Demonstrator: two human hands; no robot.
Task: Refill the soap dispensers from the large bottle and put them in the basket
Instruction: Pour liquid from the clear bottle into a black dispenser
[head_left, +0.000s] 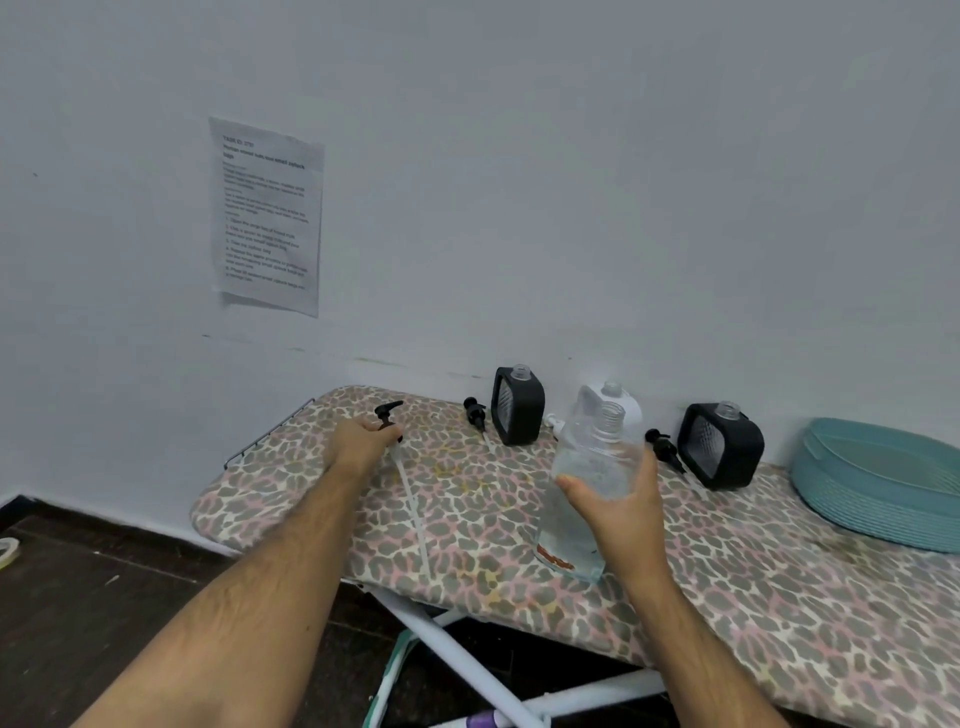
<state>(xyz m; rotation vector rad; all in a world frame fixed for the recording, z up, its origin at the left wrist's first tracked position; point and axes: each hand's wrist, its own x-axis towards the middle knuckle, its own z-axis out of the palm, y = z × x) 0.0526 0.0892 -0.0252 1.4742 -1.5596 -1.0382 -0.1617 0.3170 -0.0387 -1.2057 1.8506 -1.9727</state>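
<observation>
Clear big bottle (587, 483), cap off, gripped by right hand (618, 499) at frame centre-right. Left hand (361, 441) holds its pump (389, 415) on the board (467, 493). Two black dispensers (518, 405) (721, 446) open against the wall, pumps out, apparently unfilled; basket (878, 483) far right holds none. Bottle label orange, unreadable; wall sheet (266, 213) blurred.
</observation>
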